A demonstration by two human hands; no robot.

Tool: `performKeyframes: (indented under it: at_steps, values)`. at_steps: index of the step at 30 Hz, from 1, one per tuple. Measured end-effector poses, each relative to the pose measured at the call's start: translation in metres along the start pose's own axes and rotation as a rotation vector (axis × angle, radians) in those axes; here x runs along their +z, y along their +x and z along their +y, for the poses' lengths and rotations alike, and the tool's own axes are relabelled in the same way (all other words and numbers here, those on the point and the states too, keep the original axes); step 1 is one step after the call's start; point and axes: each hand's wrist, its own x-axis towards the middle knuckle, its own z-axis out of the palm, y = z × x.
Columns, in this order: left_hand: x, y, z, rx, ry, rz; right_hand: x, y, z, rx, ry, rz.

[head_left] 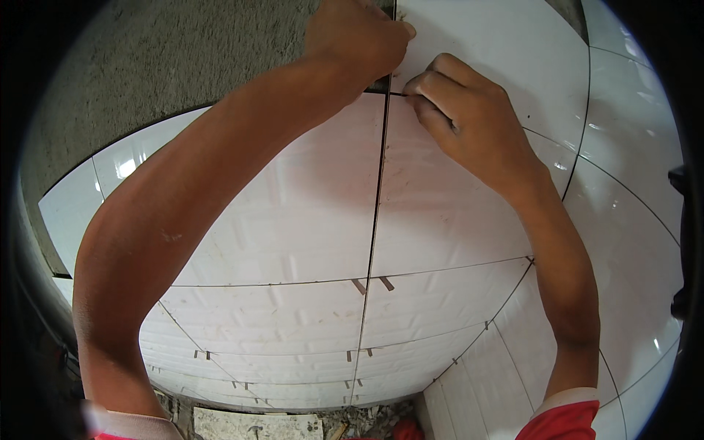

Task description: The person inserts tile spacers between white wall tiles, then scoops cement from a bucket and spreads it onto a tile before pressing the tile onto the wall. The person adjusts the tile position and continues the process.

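Observation:
My left hand [357, 38] is at the top, bent round the left edge of a white wall tile [499, 51]. Its thumb lies on the tile's face; the other fingers are mostly hidden. My right hand [469, 110] is closed in a pinch at that tile's lower left corner, where the joint to the white tile below [455, 198] begins. A thin dark sliver shows by its fingertips, too small to name. Left of the upper tile, a dark gap shows beside my left wrist.
Bare grey cement wall [183, 66] spreads over the upper left. Small brown wedges [386, 284] stick out of the lower tile joints. A tiled side wall [623, 213] meets this one at the right. Rubble and a stained pale board [257, 425] lie at the bottom.

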Motion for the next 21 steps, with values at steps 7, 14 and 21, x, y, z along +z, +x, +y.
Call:
performKeyframes:
  at_steps: [7, 14, 21]
  values:
    - [0.005, 0.004, -0.006, 0.058, 0.045, 0.055, 0.006, 0.004, -0.001, -0.076, -0.159, -0.059]
    - [0.003, 0.005, -0.006, -0.025, -0.087, -0.043, 0.005, 0.007, -0.005, -0.012, -0.264, -0.145]
    - [-0.018, -0.002, 0.005, 0.072, -0.055, -0.147, -0.008, 0.006, -0.022, 0.043, -0.248, -0.054]
